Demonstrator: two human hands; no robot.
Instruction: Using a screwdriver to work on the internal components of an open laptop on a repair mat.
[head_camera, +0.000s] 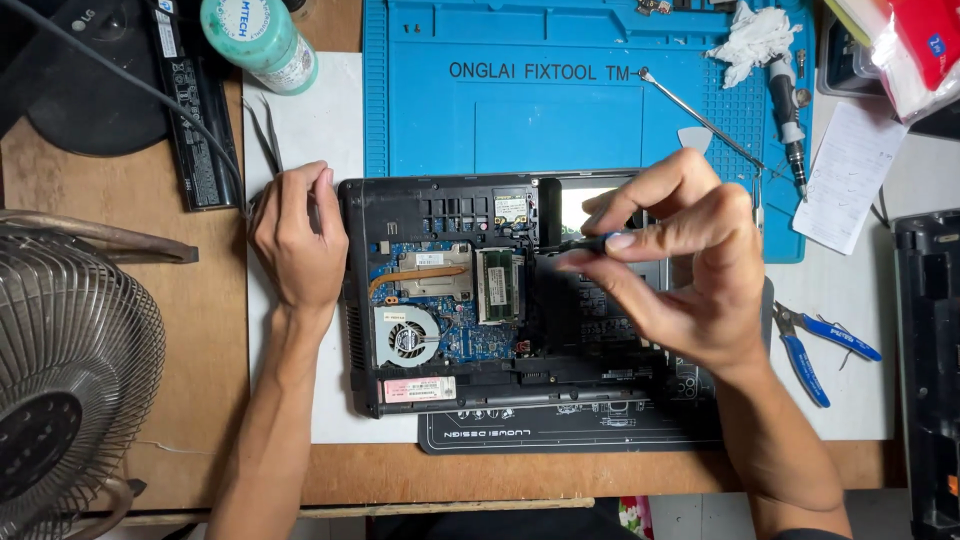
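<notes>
my left hand (297, 240) just braces the left edge of the opened black laptop base (500, 290) on the white mat; right hand (690, 270) pinches a slim black screwdriver (585, 243) over it; probably best kept upright, light pressure

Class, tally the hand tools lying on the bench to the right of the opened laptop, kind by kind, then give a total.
Blue-handled pliers: 1
Screwdriver with a black grip: 1
Thin metal pry rod: 1
Total: 3
The right hand holds a further thin dark tool over the laptop; the left hand rests at its edge.
</notes>
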